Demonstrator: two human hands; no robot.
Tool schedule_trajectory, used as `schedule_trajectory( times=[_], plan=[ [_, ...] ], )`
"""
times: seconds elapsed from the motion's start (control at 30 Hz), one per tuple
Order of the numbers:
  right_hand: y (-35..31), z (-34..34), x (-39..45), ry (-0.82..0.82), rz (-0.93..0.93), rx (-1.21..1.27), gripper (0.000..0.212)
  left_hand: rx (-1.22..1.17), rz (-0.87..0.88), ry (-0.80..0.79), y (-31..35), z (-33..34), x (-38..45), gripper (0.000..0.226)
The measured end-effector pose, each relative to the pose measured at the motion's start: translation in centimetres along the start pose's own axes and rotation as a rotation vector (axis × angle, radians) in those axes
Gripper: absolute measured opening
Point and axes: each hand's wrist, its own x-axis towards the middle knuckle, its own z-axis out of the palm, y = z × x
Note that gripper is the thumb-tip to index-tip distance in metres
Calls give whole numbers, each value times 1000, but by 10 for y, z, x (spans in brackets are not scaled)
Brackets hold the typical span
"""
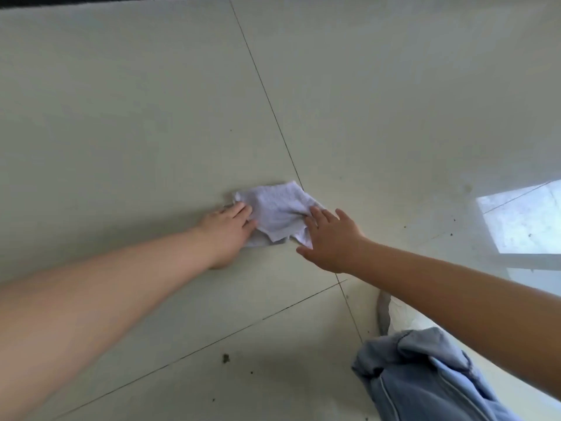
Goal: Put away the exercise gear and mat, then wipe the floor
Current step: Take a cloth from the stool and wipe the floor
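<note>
A crumpled white cloth (277, 209) lies on the pale tiled floor (136, 117), just left of a dark grout line. My left hand (226, 230) lies on the cloth's left edge with its fingers straight and flat on the fabric. From the right, my right hand (329, 238) comes in with spread fingers; the fingertips touch the cloth's right edge. Both forearms stretch out in front of me. No exercise gear or mat shows in this view.
Blue denim over my knee (425, 375) fills the lower right corner. Small dark crumbs of dirt (225, 357) dot the near tiles. A bright window reflection (525, 217) lies on the floor at the right. A dark edge (91, 0) runs along the top left.
</note>
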Motion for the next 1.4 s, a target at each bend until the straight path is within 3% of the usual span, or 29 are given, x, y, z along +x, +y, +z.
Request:
schedule_trajectory(
  times=[0.2,0.37,0.67,0.87,1.07,1.2,1.27,1.4],
  plan=[
    [100,10,33,123,152,291,70,-128,-158,79,49,-70,108,54],
    [122,-28,75,295,56,362,65,-195,-372,102,33,-90,132,53],
    [13,-122,137,439,-270,322,56,-137,-698,72,-84,-50,73,50],
    [-69,-174,160,466,-444,214,51,-291,-875,133,-136,-3,16,42],
    [-119,-194,162,438,-551,55,50,-506,-1021,203,-143,34,-15,45],
    [-123,-171,144,424,-661,66,54,-606,-1029,289,-114,48,-20,49],
    [-107,-151,132,419,-690,47,56,-565,-931,324,-97,52,-20,43],
    [-47,-88,106,451,-619,-23,64,-379,-667,392,-62,58,-15,57]
  ],
)
